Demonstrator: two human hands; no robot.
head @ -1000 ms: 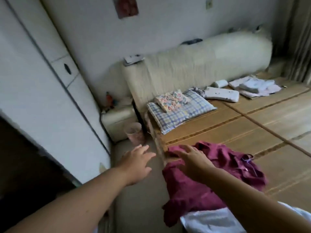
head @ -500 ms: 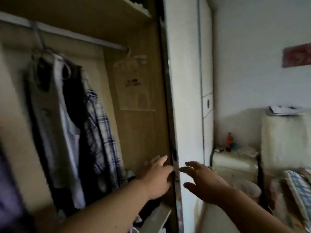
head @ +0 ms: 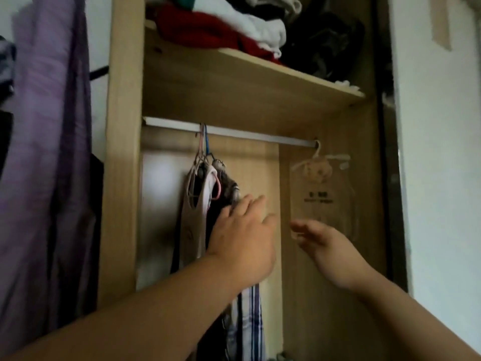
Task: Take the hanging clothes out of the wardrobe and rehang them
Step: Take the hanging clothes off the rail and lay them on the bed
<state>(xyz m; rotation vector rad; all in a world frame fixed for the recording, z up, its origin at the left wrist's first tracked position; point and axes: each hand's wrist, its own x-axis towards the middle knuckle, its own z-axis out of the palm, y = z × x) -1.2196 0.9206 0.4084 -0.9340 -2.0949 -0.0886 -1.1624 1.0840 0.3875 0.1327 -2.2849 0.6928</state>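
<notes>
Purple cloth [head: 49,152] hangs left of the wardrobe [head: 122,178], outside its side panel. A second ago the view was down on a bed with a maroon garment under the right hand; half a second ago it swung to the open wardrobe with both hands low by the door edge. Now the view is tipped up at the rail [head: 234,134] and both hands are raised. Judged: one garment is already out, and this is the reach for the next.

Clothes [head: 205,204] hang bunched on the rail's left part, several hangers hooked together: a beige vest to the left, white and dark pieces behind it, a blue-striped shirt trailing below.

Left hand [head: 242,238] is at the bunch's right side, fingers spread wide, holding nothing; whether it touches the fabric cannot be told.

Right hand [head: 322,246] is right of the bunch, below the rail, fingers loosely apart and empty, in front of a clear bag [head: 322,194] hung at the rail's right end.

Above the rail, the shelf [head: 260,74] carries folded clothing.
</notes>
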